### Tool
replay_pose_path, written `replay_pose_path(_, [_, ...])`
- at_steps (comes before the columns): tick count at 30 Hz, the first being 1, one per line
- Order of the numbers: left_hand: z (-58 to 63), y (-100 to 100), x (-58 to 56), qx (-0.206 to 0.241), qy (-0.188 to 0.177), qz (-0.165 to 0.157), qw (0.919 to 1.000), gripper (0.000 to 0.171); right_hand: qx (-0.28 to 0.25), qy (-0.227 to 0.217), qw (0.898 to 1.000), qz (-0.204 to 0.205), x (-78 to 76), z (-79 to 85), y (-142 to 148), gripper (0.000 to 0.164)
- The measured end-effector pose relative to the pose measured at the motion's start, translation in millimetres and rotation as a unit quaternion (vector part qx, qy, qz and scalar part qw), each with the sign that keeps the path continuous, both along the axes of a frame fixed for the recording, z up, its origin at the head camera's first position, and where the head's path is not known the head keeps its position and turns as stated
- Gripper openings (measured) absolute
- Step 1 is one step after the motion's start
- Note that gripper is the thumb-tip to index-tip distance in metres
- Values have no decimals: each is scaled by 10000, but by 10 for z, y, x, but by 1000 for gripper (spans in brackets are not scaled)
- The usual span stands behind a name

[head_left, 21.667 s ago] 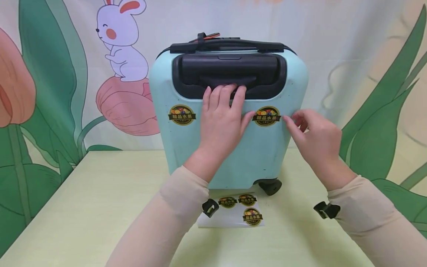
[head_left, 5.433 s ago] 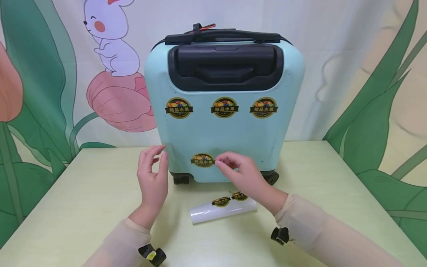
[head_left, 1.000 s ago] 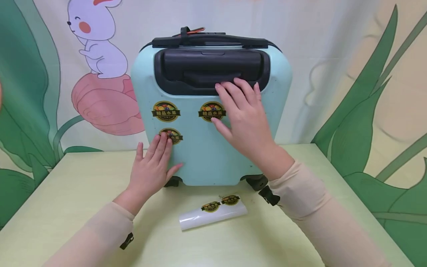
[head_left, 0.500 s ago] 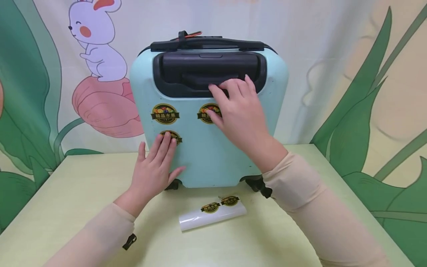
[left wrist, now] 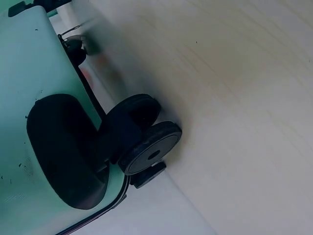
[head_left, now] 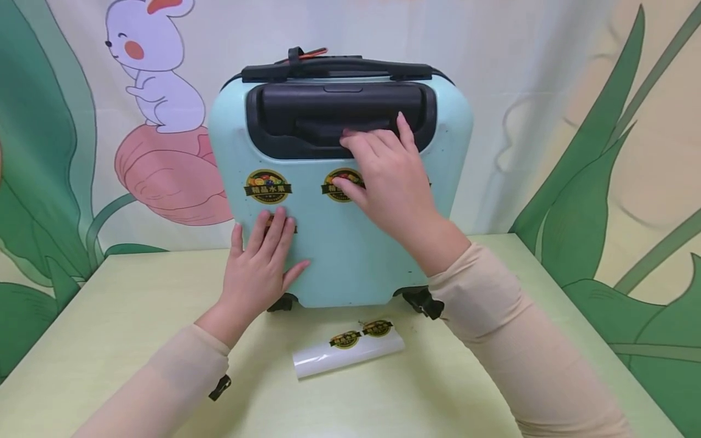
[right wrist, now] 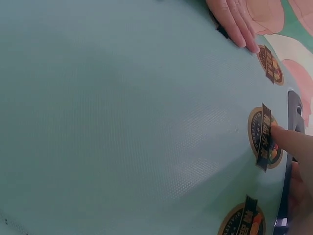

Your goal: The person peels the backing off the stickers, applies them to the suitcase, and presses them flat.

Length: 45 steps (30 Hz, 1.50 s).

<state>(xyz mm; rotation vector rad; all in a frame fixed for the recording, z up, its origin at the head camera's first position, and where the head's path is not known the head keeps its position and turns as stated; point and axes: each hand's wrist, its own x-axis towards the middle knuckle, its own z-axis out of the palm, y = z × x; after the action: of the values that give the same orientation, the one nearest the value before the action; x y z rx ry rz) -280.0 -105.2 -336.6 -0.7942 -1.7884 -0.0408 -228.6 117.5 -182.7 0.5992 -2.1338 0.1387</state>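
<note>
A mint-green suitcase (head_left: 350, 243) stands upright on the table, its black handle recess (head_left: 274, 143) facing me. My left hand (head_left: 257, 267) presses straight fingers on a round fruit sticker (head_left: 290, 228), mostly covered, at the suitcase's left side. Above it is another fruit sticker (head_left: 268, 187). My right hand (head_left: 397, 182) hooks bent fingers into the recess over its lower edge, while its thumb touches the middle sticker (right wrist: 259, 137). A third top-row sticker (right wrist: 244, 220) shows in the right wrist view; the hand nearly hides it in the head view.
A curled white sticker sheet (head_left: 345, 359) with two stickers on top lies on the table (head_left: 164, 292) before the suitcase. Black caster wheels (left wrist: 151, 152) carry the suitcase. Behind hangs a printed backdrop (head_left: 526, 121) with a rabbit and plants.
Over the longer span, the top row gained a middle sticker, and the sticker once pinched in my right hand now sits at left. Lately my left fingers slid slightly up; my right fingers bent more.
</note>
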Motion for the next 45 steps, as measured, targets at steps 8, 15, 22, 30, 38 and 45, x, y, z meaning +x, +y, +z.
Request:
replay_pose_path(8, [7, -32, -25, 42, 187, 47, 9998, 64, 0, -128, 9999, -45, 7, 36, -12, 44])
replay_pose_path(15, [21, -81, -49, -86, 293, 56, 9995, 59, -36, -202, 9998, -5, 5, 30, -10, 44])
replay_pose_path(22, [9, -88, -56, -135, 293, -31, 9995, 56, -34, -210, 9998, 2, -7, 16, -2, 44])
replay_pose_path(30, [-46, -67, -59, -187, 319, -172, 9992, 55, -32, -207, 9998, 2, -9, 18, -1, 44])
replay_pose_path(38, [-91, -69, -1, -284, 211, -123, 9993, 56, -46, -271, 9996, -61, -2, 20, -7, 44])
replay_pose_path(45, [-147, -92, 41, -769, 221, -353, 9962, 53, -40, -221, 9997, -33, -4, 12, -10, 45])
